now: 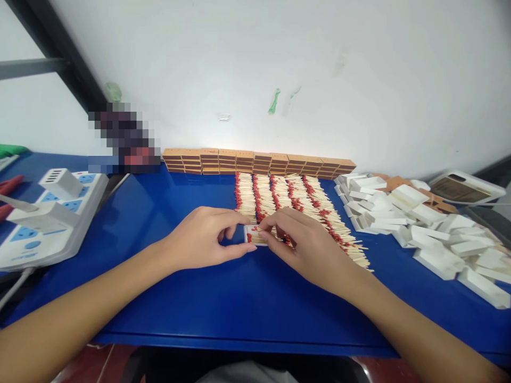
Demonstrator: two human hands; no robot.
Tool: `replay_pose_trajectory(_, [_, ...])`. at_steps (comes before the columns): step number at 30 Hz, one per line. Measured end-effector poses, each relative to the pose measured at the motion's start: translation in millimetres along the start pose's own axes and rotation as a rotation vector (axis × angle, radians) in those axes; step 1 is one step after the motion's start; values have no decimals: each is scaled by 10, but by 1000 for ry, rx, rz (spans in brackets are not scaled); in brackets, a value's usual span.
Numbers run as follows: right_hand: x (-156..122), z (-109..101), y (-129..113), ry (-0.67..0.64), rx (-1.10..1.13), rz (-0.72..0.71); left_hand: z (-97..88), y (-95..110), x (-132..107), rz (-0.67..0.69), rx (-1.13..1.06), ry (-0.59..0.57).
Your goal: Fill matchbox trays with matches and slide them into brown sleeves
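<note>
A small white matchbox tray (249,229) lies on the blue table between my hands, with red-tipped matches (255,239) inside it. My left hand (211,236) grips the tray's left end, thumb on the near side and fingers on the far side. Over the tray's right part, my right hand (301,239) has thumb and fingers pinched together on a few matches; the fingers hide much of them and the tray's right end. Just beyond both hands, loose matches (283,194) with red heads lie in several rows.
Stacked brown matchboxes (259,162) line the wall. White empty trays (399,213) are heaped at right, with orange-brown sleeves (435,202) among them and a white-framed device (467,186) behind. A white power strip (67,213) with plugs occupies the left.
</note>
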State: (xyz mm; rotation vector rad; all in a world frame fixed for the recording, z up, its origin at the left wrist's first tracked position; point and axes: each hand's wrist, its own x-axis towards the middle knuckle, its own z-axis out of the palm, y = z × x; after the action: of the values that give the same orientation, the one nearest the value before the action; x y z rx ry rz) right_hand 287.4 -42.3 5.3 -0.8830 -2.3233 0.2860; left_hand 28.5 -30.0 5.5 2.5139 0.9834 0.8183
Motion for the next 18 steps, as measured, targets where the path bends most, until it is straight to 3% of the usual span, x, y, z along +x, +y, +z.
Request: replay_pose_trajectory(18, [-16, 22, 15, 1, -41, -9, 11, 31, -5, 40, 19, 35])
